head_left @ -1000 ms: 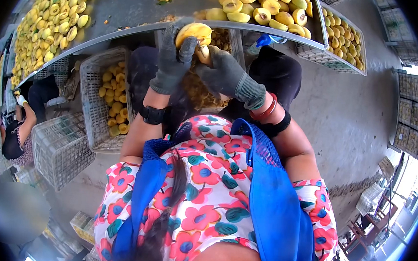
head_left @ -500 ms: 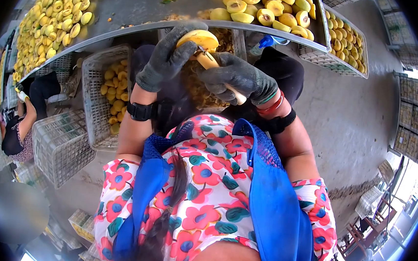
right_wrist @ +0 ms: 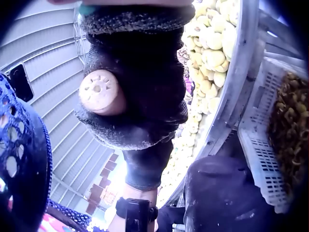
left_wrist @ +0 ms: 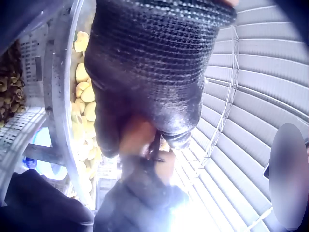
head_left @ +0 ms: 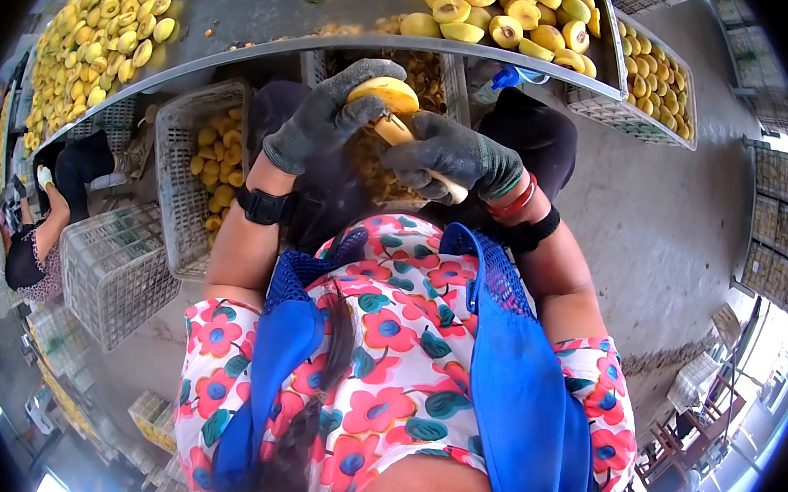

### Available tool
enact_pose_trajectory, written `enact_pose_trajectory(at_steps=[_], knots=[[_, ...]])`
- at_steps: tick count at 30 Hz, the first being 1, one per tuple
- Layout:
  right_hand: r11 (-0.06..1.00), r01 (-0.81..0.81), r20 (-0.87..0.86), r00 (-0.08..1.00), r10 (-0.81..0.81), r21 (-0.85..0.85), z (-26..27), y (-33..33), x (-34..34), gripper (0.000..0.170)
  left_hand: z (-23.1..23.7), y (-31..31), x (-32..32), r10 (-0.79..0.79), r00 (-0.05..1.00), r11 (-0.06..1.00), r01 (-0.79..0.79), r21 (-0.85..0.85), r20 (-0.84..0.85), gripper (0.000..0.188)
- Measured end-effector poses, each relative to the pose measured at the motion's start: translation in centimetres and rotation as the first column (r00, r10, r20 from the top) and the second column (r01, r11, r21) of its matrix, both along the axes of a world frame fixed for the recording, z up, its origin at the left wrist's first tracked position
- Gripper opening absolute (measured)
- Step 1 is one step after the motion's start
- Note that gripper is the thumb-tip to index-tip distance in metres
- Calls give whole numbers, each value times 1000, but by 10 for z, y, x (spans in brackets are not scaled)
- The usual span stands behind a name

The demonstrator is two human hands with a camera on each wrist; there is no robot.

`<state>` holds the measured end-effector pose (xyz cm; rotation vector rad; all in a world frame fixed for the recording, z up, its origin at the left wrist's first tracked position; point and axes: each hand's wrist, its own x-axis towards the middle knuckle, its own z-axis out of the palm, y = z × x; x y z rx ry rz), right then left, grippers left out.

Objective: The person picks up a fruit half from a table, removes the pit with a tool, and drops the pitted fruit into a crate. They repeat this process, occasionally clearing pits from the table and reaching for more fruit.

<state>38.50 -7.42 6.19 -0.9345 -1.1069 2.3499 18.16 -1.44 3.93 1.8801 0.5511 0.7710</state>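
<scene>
Fruit (head_left: 385,94) pinched in left hand (head_left: 323,118), left of right hand (head_left: 457,155); long axis roughly crosswise in head view. Right hand grips tool (head_left: 394,131), slanting up-left toward fruit. Only right wrist view shows notched butt (right_wrist: 98,90).

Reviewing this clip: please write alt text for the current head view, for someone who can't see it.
Two gloved hands work at a metal table's edge: the left hand holds a yellow fruit, the right hand a tan-handled tool close to it. Halved fruit lies on the table; a crate sits below.
</scene>
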Motion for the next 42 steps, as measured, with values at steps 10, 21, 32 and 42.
enact_pose_trajectory(at_steps=[10, 21, 32, 42], knots=[[996, 89, 1, 996, -89, 9, -28, 7, -9, 17, -15, -6, -22, 522, 819, 842, -451, -297, 236, 42], [964, 79, 231, 963, -139, 252, -69, 0, -8, 12, -118, -35, -273, 882, 118, 414, -660, 628, -457, 48], [916, 120, 323, 912, -254, 382, -78, -1, -1, 13, -57, 41, -137, 844, 425, 536, -637, 554, -327, 42], [901, 343, 293, 862, -414, 265, -84, -7, 15, 19, -93, 186, 125, 371, 722, 887, -89, 454, -583, 56]])
